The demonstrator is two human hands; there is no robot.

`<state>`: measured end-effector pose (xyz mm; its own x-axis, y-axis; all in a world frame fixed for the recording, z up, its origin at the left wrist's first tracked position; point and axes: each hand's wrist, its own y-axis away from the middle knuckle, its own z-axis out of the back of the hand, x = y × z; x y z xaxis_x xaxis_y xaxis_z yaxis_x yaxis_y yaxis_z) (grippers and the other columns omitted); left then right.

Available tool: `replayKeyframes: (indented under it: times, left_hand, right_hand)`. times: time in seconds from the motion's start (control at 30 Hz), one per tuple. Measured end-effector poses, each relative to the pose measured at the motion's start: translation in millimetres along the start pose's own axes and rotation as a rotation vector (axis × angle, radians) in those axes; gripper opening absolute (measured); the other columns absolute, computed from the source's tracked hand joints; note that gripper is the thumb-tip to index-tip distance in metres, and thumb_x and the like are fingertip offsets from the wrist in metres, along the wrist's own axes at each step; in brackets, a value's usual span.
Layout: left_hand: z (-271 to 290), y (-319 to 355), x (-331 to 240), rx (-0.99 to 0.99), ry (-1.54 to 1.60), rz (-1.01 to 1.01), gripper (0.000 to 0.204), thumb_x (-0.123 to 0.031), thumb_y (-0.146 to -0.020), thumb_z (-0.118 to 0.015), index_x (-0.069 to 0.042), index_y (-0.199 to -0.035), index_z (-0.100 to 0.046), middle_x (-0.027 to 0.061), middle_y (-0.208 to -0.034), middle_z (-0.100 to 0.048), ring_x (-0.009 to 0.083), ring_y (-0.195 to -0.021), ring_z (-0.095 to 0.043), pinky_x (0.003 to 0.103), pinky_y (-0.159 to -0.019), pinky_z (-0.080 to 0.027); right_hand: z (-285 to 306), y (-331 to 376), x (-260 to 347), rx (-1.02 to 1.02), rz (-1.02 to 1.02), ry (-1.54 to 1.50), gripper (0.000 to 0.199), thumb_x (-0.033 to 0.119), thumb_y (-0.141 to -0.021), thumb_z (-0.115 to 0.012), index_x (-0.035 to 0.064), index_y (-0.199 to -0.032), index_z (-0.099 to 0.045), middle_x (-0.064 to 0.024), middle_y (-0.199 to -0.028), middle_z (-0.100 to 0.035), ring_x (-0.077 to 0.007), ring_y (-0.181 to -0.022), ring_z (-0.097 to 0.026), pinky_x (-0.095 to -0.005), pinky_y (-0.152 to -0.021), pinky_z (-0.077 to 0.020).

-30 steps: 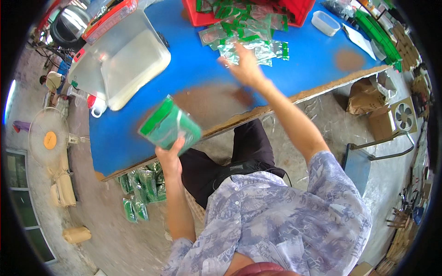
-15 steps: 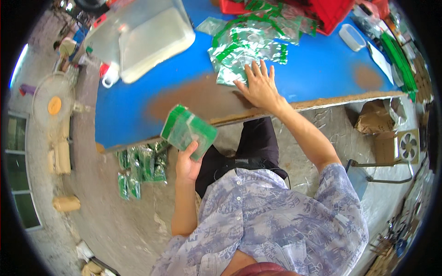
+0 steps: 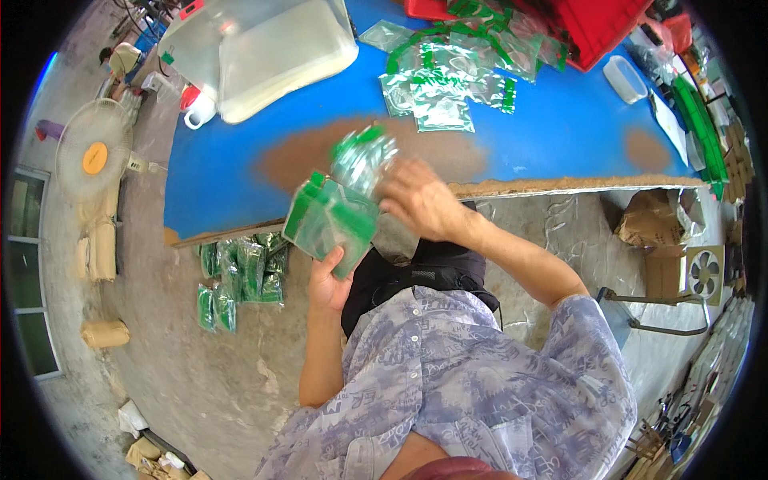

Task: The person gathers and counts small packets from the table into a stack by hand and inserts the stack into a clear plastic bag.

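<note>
My left hand (image 3: pixel 330 282) grips a stack of clear plastic packets with green bands (image 3: pixel 334 220), thumb on top, in front of the table edge. Beside the stack, my right hand (image 3: pixel 422 200) holds a single packet (image 3: pixel 364 160) by its side; both are smeared by motion. That packet overlaps the stack's far edge, and I cannot tell whether the two touch. Farther back on the blue table (image 3: pixel 552 140) lies a loose pile of similar clear and green packets (image 3: pixel 448 80).
A translucent plastic bin (image 3: pixel 292 60) and a white jug with a red top (image 3: pixel 198 108) stand at the table's left. Red crates (image 3: pixel 596 32) and a small clear tub (image 3: pixel 624 78) are at the back right. Bundled green packets (image 3: pixel 244 276) lie on the floor below the left side.
My right hand has come back from the pile toward my left hand, bringing one packet with it. The left hand keeps its stack in nearly the same place.
</note>
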<state>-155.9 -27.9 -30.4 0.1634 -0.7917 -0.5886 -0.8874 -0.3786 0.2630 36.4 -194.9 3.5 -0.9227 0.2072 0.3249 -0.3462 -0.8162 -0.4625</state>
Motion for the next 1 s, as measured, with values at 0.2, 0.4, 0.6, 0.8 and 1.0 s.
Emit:
replayKeyframes:
  times: [0.2,0.4,0.6,0.8,1.0]
  left_hand:
    - [13,-4,4,-0.016,-0.087,0.009,0.058,-0.001,-0.087,-0.067,0.000,-0.140,-0.044,0.0157,-0.135,-0.056,0.0324,-0.124,-0.057,0.053,-0.105,-0.049]
    - [-3,-10,10,-0.021,-0.026,0.070,0.057,-0.001,-0.084,-0.072,-0.003,-0.137,-0.050,0.0083,-0.129,-0.060,0.0228,-0.123,-0.057,0.039,-0.104,-0.048]
    - [13,-2,3,-0.012,0.024,0.038,0.066,-0.003,-0.085,-0.069,0.000,-0.143,-0.039,0.0181,-0.138,-0.054,0.0370,-0.129,-0.054,0.055,-0.109,-0.047]
    - [9,3,-6,-0.028,-0.035,-0.020,0.065,-0.002,-0.083,-0.070,-0.004,-0.142,-0.043,0.0099,-0.136,-0.055,0.0261,-0.126,-0.056,0.041,-0.110,-0.045]
    - [14,7,-6,0.004,0.002,-0.008,0.061,-0.004,-0.083,-0.072,-0.003,-0.139,-0.047,0.0084,-0.132,-0.058,0.0243,-0.122,-0.057,0.039,-0.107,-0.045]
  right_hand:
    - [8,-20,-36,-0.273,-0.491,0.482,0.049,0.038,-0.097,-0.057,-0.0027,-0.123,-0.060,-0.0269,-0.134,-0.053,-0.0469,-0.130,-0.044,-0.0580,-0.108,-0.0344]
    - [3,10,-4,0.075,-0.049,-0.132,0.029,0.026,-0.093,-0.061,0.0042,-0.112,-0.065,-0.0216,-0.111,-0.060,-0.0387,-0.103,-0.059,-0.0500,-0.088,-0.0465]
    - [-28,-62,-61,-0.199,-0.370,0.435,0.050,0.046,-0.098,-0.054,0.0054,-0.127,-0.059,-0.0255,-0.121,-0.058,-0.0437,-0.115,-0.053,-0.0518,-0.094,-0.0448]
    - [0,-46,-1,0.193,0.053,-0.402,0.039,0.035,-0.097,-0.059,-0.0016,-0.111,-0.062,-0.0239,-0.103,-0.066,-0.0406,-0.100,-0.064,-0.0467,-0.089,-0.0512]
    - [-15,-54,-87,-0.173,-0.290,0.363,0.055,0.052,-0.097,-0.052,0.0008,-0.111,-0.066,-0.0245,-0.121,-0.061,-0.0408,-0.117,-0.056,-0.0556,-0.102,-0.0411]
